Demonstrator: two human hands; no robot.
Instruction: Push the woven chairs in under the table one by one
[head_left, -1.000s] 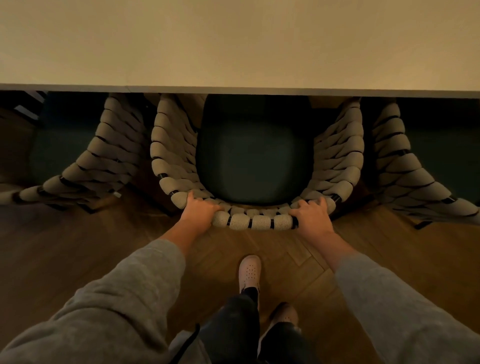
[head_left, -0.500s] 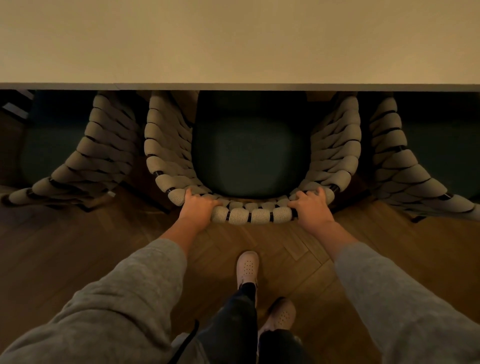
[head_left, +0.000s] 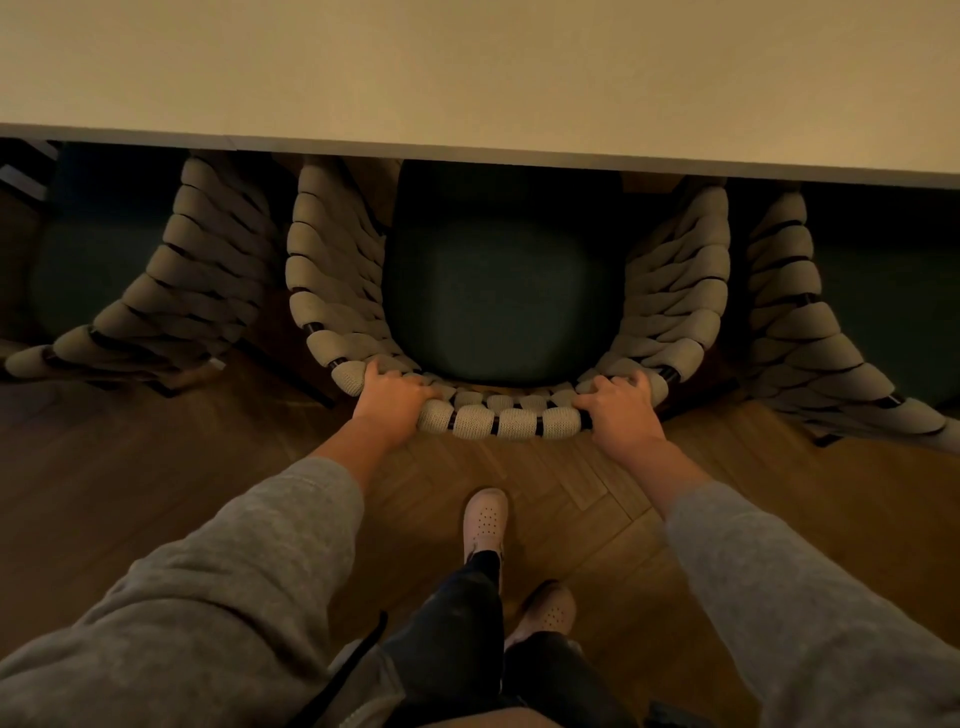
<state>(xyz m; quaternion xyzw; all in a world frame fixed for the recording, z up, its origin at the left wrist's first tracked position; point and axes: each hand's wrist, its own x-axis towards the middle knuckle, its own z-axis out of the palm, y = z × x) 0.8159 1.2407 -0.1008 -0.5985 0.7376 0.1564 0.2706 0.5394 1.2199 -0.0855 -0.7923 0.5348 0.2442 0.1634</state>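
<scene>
Nudged slightly deeper than a second ago: middle woven chair (head_left: 498, 421), at 12 o'clock from the feet, now with the far end of its dark green seat cushion (head_left: 501, 291) tucked under the table (head_left: 467, 78) edge. Same hold as before: left hand (head_left: 392, 400) clamped over the woven top rail toward 11 o'clock, right hand (head_left: 618, 402) clamped over it toward 1 o'clock, fingers curled onto the inner side, thumbs hidden. Judged mid-push, not finished: much of the cushion still showing, so probably a little more travel needed. Flanked by left neighbour chair (head_left: 171, 291) at 10 o'clock and right neighbour chair (head_left: 810, 322) at 2 o'clock, both seemingly in under the table, just beside the middle one, contact not discernible. Pale tabletop filling the upper view. Underfoot, herringbone wood floor (head_left: 597, 478), dim warm light. Front shoe (head_left: 485, 519) stepped forward at 6 o'clock, rear shoe (head_left: 548, 613) close behind it. Grey sleeves, dark trousers.
</scene>
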